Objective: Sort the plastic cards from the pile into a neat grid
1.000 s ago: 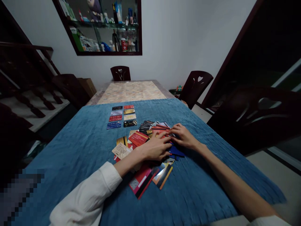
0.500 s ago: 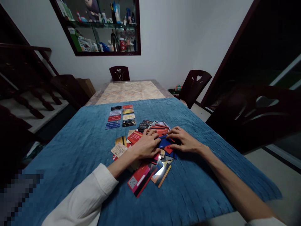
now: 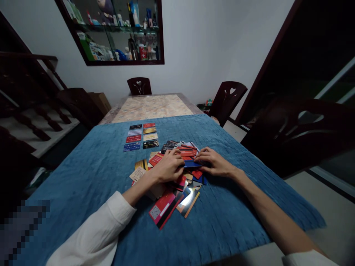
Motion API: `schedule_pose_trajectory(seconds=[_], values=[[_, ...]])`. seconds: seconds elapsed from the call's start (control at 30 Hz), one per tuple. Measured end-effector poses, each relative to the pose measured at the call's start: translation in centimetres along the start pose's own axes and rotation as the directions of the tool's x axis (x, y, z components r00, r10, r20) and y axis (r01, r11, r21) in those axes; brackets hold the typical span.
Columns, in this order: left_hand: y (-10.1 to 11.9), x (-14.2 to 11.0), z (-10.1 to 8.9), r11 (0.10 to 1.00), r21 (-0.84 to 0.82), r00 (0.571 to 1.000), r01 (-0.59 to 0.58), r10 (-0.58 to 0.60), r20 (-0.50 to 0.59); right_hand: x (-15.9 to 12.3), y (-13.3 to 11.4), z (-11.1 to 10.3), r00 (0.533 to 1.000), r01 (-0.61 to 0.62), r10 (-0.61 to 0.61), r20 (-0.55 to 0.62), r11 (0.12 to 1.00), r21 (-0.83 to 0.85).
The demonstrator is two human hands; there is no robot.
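Note:
A loose heap of bank-style cards [image 3: 165,210] in red, gold, black and blue lies in front of me. Over the heap, a blue card [image 3: 192,163] is tilted up between my hands. The fingers of my left hand [image 3: 169,166] are closed at its left edge, and that palm covers part of the heap. My right hand [image 3: 215,162] pinches the card's right end between thumb and fingers. Just behind it is a red card [image 3: 186,150] with a dark stripe. Farther back to the left, several cards [image 3: 133,139] lie face up in two neat columns.
A blue cloth [image 3: 91,166] covers the near part of the table, with the patterned tabletop [image 3: 155,107] showing beyond. Dark wooden chairs [image 3: 229,98] stand around it. A glass-shelved cabinet [image 3: 124,29] is set in the far wall, and a railing [image 3: 30,55] runs at left.
The blue card, which was lying flatter on the heap, is now tipped up, with its front edge raised. My hands stay on either side of it; the whole view has shifted slightly.

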State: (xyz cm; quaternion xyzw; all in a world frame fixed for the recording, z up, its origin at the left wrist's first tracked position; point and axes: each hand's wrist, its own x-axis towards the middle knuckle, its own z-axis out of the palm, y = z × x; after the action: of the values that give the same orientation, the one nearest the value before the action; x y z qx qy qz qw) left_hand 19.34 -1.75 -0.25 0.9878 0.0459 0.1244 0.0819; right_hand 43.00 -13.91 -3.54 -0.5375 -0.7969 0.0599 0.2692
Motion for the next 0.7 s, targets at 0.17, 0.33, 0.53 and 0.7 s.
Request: schedule_pose_trajectory(seconds=[0.17,0.33,0.53,0.7], values=[[-0.7,0.1,-0.3,0.997,-0.07,0.999,0.038,-0.04,-0.029,0.1,0.2,0.5,0.997,-0.018,0.021,-0.073,0.999,0.033],[-1.5,0.3,0.0,0.993,-0.094,0.995,0.065,-0.071,-0.064,0.3,0.2,1.0,0.987,-0.046,0.051,-0.151,0.998,0.034],[-2.2,0.5,0.7,0.987,-0.13,0.982,0.098,-0.117,-0.146,0.4,0.2,1.4,0.974,-0.119,0.114,-0.198,0.993,-0.013],[-2.5,0.7,1.0,0.983,-0.151,0.975,0.105,-0.131,-0.177,0.4,0.5,1.8,0.969,-0.142,0.136,-0.204,0.99,-0.014]])
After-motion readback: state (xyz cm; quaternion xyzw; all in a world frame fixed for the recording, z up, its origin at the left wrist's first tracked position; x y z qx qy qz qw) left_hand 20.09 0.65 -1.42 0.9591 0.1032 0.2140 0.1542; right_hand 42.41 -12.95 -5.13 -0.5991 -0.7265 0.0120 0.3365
